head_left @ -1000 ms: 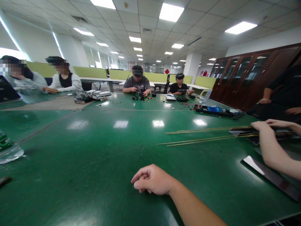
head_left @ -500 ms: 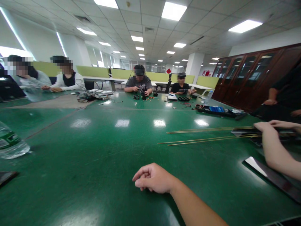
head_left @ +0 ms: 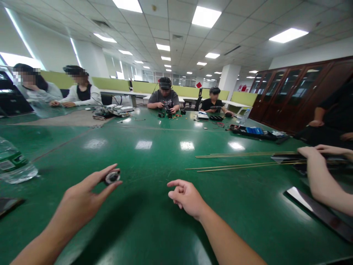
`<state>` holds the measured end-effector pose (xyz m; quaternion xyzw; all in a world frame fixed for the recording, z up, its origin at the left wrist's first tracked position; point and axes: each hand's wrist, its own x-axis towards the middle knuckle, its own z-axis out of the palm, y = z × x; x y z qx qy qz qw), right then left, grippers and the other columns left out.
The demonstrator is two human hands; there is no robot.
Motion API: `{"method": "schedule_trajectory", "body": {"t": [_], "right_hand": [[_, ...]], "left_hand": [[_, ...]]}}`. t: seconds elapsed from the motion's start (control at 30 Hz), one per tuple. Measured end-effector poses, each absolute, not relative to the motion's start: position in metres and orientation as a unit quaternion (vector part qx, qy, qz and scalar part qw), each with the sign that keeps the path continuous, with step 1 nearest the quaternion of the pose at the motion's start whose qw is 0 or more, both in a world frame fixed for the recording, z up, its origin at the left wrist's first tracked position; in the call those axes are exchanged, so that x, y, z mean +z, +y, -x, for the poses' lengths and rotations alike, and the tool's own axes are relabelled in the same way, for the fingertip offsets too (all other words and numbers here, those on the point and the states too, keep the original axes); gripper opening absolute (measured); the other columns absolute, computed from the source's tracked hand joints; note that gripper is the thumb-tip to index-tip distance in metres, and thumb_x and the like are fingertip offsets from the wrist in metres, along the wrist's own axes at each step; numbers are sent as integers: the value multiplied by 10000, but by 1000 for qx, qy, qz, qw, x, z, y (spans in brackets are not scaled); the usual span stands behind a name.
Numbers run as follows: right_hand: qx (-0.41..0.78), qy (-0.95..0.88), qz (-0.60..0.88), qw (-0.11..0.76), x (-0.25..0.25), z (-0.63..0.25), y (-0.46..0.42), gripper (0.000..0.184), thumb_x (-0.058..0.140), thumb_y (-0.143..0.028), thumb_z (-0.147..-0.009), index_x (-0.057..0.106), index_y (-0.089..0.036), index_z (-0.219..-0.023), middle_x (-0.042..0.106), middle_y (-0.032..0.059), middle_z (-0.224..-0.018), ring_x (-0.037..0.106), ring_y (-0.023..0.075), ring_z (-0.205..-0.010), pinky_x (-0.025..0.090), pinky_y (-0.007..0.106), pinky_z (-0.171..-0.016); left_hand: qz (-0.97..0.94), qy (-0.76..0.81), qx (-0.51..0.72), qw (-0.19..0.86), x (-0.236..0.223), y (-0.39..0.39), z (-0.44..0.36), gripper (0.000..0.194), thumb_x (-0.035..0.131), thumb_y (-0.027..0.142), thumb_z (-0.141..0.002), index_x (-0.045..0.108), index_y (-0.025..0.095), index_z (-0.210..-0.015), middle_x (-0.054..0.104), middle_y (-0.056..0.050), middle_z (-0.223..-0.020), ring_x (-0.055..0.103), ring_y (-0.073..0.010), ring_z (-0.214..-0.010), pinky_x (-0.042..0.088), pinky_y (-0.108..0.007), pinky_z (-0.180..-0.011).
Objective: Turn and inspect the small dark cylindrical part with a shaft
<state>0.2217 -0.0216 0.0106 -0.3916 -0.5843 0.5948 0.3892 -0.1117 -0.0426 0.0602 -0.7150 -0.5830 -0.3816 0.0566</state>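
Above the green table (head_left: 149, 221), my left hand (head_left: 82, 200) holds a small round object (head_left: 112, 177) between thumb and fingers. Its facing end is whitish-grey with a dark middle and a dark rim; its exact kind I cannot make out. My right hand (head_left: 186, 197) is over the table to the right of it, apart from the object. The index finger points out, the other fingers are loosely curled, and no object shows in them.
Several long thin yellowish rods (head_left: 234, 167) lie at the right, reaching to another person's hands (head_left: 310, 152). A dark flat panel (head_left: 317, 211) is nearer. A water bottle (head_left: 15, 163) stands left, above a dark flat item (head_left: 9, 206). Across the table sit several people and a parts tray (head_left: 255, 131).
My left hand has come into view at the left with the round object in its grip. My right hand has shifted slightly right and up, its index finger straighter.
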Motion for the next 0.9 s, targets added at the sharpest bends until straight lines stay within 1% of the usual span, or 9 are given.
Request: {"method": "schedule_trajectory", "body": {"t": [0.07,0.23,0.37,0.47,0.57,0.6,0.67,0.77,0.9], "right_hand": [[584,-574,398,414,11,-224,-19,370,698,-309,-839,623,-172,-1174,554,-62,-643,424,59,-456,329,187,-448],[581,-563,399,432,8,-226,-15,575,698,-161,-752,511,-198,-1295,571,-60,-731,444,67,-484,353,184,-447],[585,-566,406,415,1,-223,-12,667,620,-28,-642,493,-206,-1273,592,-30,-876,500,75,-530,415,197,-481],[582,-561,412,421,-1,-221,-10,522,566,-59,-712,526,-195,-1214,589,-15,-896,529,74,-527,409,206,-501],[575,-565,419,418,3,-220,-11,250,507,-229,-910,578,-178,-1145,603,-2,-851,517,73,-486,386,220,-502],[572,-574,418,410,5,-220,-12,239,482,-305,-957,600,-171,-1115,605,-1,-819,510,76,-478,379,223,-501],[562,-601,407,396,9,-219,-15,328,451,-417,-995,647,-158,-1040,605,3,-766,509,84,-488,381,229,-514],[537,-640,395,383,13,-218,-22,319,566,-441,-945,688,-148,-979,612,11,-757,529,103,-566,408,234,-562],[492,-675,415,362,14,-216,-27,283,765,-341,-791,710,-158,-1001,626,7,-773,522,116,-633,409,229,-588]], "left_hand": [[745,-557,-367,15,56,-29,84,594,673,568,-843,535,302,-1356,695,-7,-1185,683,-216,-1028,529,-369,-976],[851,-397,-340,-57,42,-22,25,411,666,390,-904,580,275,-1289,668,-41,-1147,636,-185,-1054,517,-304,-922],[882,-351,-308,-68,20,-30,18,507,650,337,-926,489,291,-1404,633,-62,-1204,621,-178,-1049,515,-289,-889],[894,-342,-272,-99,8,-33,23,553,602,324,-958,403,297,-1473,607,-73,-1256,626,-166,-1042,522,-271,-870],[886,-338,-289,-130,2,-33,23,551,611,320,-953,414,292,-1466,622,-66,-1227,631,-159,-1036,526,-260,-882],[882,-337,-301,-135,1,-33,22,547,626,320,-944,432,291,-1454,630,-62,-1216,634,-158,-1036,528,-259,-889],[875,-335,-320,-140,0,-34,20,535,653,317,-926,469,289,-1428,639,-60,-1206,639,-160,-1035,533,-260,-895],[878,-330,-318,-141,-1,-35,19,514,673,319,-910,513,288,-1398,646,-69,-1190,654,-169,-1002,551,-268,-863],[877,-333,-315,-146,0,-36,21,497,654,321,-921,522,293,-1400,650,-80,-1172,664,-179,-984,565,-284,-846]]}}
